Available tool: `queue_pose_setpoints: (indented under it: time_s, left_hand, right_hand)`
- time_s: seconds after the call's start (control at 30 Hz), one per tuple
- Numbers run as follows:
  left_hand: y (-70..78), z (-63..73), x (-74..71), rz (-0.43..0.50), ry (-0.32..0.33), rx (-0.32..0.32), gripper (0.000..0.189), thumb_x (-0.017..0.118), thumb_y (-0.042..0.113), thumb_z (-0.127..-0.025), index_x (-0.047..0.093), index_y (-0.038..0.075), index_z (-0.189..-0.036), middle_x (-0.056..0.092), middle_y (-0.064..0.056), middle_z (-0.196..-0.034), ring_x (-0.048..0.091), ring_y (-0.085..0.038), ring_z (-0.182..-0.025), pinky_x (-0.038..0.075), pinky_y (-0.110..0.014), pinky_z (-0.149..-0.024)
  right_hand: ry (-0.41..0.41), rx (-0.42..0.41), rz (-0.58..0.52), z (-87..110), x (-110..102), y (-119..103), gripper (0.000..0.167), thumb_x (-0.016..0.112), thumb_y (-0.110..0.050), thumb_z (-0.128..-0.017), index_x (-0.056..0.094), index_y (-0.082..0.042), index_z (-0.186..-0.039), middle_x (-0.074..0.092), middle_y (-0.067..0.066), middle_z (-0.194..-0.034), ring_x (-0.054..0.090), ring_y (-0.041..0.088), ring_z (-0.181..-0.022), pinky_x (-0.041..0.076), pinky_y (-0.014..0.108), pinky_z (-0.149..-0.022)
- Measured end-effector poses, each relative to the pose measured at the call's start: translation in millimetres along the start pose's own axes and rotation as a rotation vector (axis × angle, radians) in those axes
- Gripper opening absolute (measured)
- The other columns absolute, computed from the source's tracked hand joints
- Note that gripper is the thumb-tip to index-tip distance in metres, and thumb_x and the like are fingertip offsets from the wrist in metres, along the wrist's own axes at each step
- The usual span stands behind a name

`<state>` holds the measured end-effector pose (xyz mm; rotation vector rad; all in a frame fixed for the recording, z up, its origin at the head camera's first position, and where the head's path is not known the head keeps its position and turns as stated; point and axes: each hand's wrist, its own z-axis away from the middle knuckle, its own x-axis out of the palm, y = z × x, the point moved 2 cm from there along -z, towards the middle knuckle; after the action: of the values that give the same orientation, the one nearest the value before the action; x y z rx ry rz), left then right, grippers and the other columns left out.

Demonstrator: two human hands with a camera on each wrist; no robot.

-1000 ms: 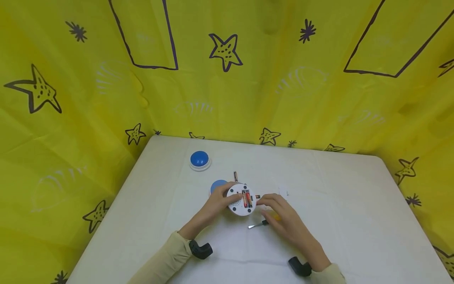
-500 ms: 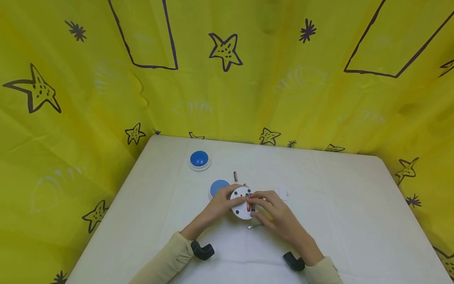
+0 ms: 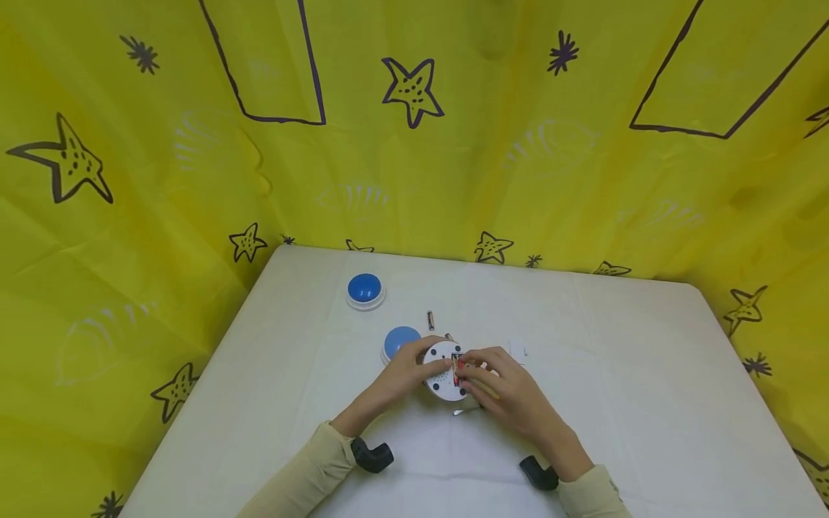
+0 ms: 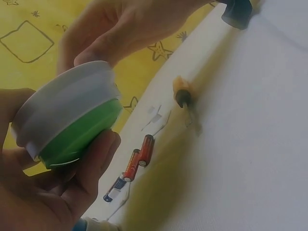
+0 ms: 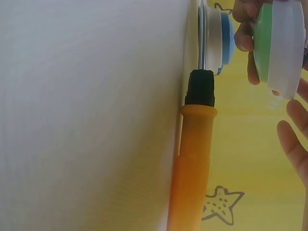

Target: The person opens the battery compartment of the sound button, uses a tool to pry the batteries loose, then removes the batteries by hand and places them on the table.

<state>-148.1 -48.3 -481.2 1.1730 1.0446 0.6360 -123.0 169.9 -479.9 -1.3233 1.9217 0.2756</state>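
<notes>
My left hand [image 3: 406, 370] grips a round push-button buzzer [image 3: 442, 393] above the table, its white underside turned up. The buzzer's green dome [image 4: 82, 132] faces down in the left wrist view, with fingers curled round its side. In the head view, a red battery [image 3: 456, 368] shows in the buzzer's opened compartment. Fingertips of my right hand [image 3: 508, 385] lie over that compartment and partly cover it. I cannot tell whether they pinch or press a battery. In the right wrist view, two of its fingers extend beside the white base.
Two blue-domed buzzers [image 3: 365, 288] stand on the table to the left and behind. Red batteries [image 4: 146, 150] and a dark-blue one [image 4: 114, 188] lie beyond my hands. An orange-handled screwdriver [image 5: 192, 159] lies under the right hand. Near it is a small white piece [image 3: 517, 351].
My right hand has moved left from beside the buzzer, bringing its fingertips over the battery compartment. The left hand and buzzer have shifted slightly right.
</notes>
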Motion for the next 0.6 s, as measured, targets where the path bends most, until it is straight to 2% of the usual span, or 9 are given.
queue_pose_setpoints:
  time_s: [0.13, 0.27, 0.43, 0.6]
  left_hand:
    - [0.9, -1.7, 1.2, 0.004, -0.007, -0.005, 0.042, 0.065, 0.031, -0.101, 0.066, 0.015, -0.139, 0.063, -0.006, -0.148, 0.055, -0.025, -0.135, 0.043, -0.046, -0.112]
    - [1.0, -2.2, -0.1, -0.002, -0.007, -0.017, 0.042, 0.066, 0.032, -0.1, 0.066, 0.015, -0.139, 0.064, -0.007, -0.147, 0.056, -0.024, -0.133, 0.043, -0.049, -0.113]
    - [1.2, -3.2, -1.8, -0.043, -0.014, -0.027, 0.043, 0.067, 0.033, -0.1, 0.066, 0.015, -0.139, 0.066, -0.006, -0.143, 0.058, -0.021, -0.127, 0.045, -0.044, -0.109]
    - [1.2, -2.2, -1.6, -0.067, -0.039, -0.031, 0.043, 0.066, 0.034, -0.099, 0.067, 0.015, -0.138, 0.071, -0.007, -0.132, 0.059, -0.016, -0.111, 0.047, -0.036, -0.097]
  right_hand:
    - [-0.003, -0.002, 0.014, 0.8, -1.5, 1.0, 0.029, 0.057, -0.034, -0.107, 0.076, -0.014, -0.114, 0.069, 0.006, -0.12, 0.063, 0.019, -0.106, 0.054, 0.027, -0.082]
    - [0.007, -0.023, 0.019, 0.0, -1.6, 0.0, 0.028, 0.055, -0.032, -0.108, 0.076, -0.014, -0.114, 0.069, 0.006, -0.12, 0.064, 0.019, -0.103, 0.054, 0.026, -0.081]
    - [-0.021, -0.019, 0.023, 0.8, -1.3, 0.0, 0.028, 0.053, -0.034, -0.109, 0.075, -0.018, -0.115, 0.068, 0.004, -0.122, 0.063, 0.017, -0.102, 0.054, 0.026, -0.08]
    - [-0.08, 0.012, 0.012, 2.9, -0.4, 0.3, 0.024, 0.063, -0.039, -0.104, 0.073, -0.019, -0.112, 0.066, 0.003, -0.126, 0.061, 0.015, -0.103, 0.052, 0.025, -0.082]
